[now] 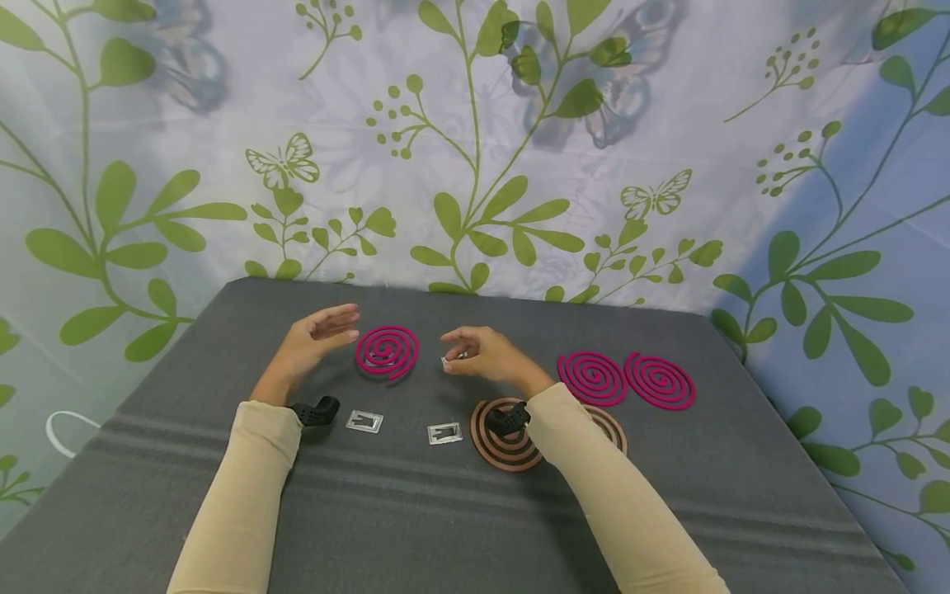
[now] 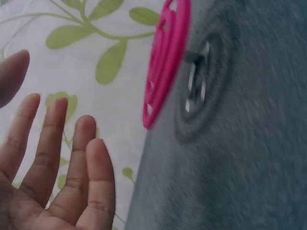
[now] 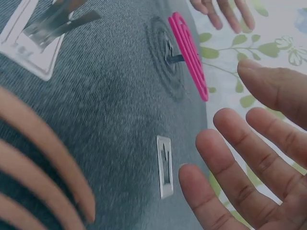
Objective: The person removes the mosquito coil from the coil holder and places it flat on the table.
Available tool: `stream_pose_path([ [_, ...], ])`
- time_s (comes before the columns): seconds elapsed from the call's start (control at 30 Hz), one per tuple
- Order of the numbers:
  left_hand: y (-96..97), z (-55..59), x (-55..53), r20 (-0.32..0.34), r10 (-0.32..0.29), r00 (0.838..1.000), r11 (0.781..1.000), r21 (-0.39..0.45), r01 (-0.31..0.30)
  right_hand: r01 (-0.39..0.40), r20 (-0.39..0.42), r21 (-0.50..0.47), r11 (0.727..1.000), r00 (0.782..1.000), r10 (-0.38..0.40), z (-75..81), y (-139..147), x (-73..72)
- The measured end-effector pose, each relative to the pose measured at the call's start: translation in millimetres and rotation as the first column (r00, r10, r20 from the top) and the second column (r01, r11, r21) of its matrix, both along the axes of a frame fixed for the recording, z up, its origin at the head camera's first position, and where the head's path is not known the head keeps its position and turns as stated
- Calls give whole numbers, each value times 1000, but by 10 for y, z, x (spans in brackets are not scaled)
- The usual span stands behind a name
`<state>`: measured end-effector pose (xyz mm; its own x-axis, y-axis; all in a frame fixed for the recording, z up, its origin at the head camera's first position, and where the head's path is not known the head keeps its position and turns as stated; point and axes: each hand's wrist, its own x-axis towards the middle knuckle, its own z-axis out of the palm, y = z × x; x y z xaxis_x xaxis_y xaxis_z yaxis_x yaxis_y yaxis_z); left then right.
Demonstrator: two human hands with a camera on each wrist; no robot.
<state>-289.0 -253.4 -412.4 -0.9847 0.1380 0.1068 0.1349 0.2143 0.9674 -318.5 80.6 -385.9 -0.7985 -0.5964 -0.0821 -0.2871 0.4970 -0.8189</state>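
Observation:
A pink mosquito coil (image 1: 387,351) is held up off the grey table by a small metal stand (image 2: 190,104); no hand touches it. Just left of this coil is my left hand (image 1: 308,342), fingers extended and thumb apart, holding nothing. To the coil's right, my right hand (image 1: 486,355) hovers over the table with loosely bent fingers and an empty palm. Beyond its fingertips another flat metal stand (image 3: 164,167) lies on the cloth. Nearer the front lie two more metal stands, one on the left (image 1: 364,421) and one in the middle (image 1: 444,434).
Two brown coils (image 1: 508,462) lie under my right forearm, which partly hides them. Farther right are two loose pink coils, one (image 1: 592,378) beside the other (image 1: 660,381). A leaf-printed curtain (image 1: 416,190) hangs behind the grey table (image 1: 371,520).

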Motion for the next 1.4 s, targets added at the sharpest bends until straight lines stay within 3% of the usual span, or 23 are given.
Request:
stream_pose_path([
  [0.53, -101, -263, -74, 88, -53, 995, 997, -57, 58, 85, 125, 25, 996, 988, -88, -83, -377, -132],
  [0.87, -119, -268, -97, 104, -137, 985, 977, -151, 152, 113, 180, 13, 994, 977, -113, -128, -507, -163],
  [1.4, -87, -300, -100, 60, -112, 992, 946, -299, 125, 106, 162, 19, 994, 981, -108, -246, -618, -196],
])
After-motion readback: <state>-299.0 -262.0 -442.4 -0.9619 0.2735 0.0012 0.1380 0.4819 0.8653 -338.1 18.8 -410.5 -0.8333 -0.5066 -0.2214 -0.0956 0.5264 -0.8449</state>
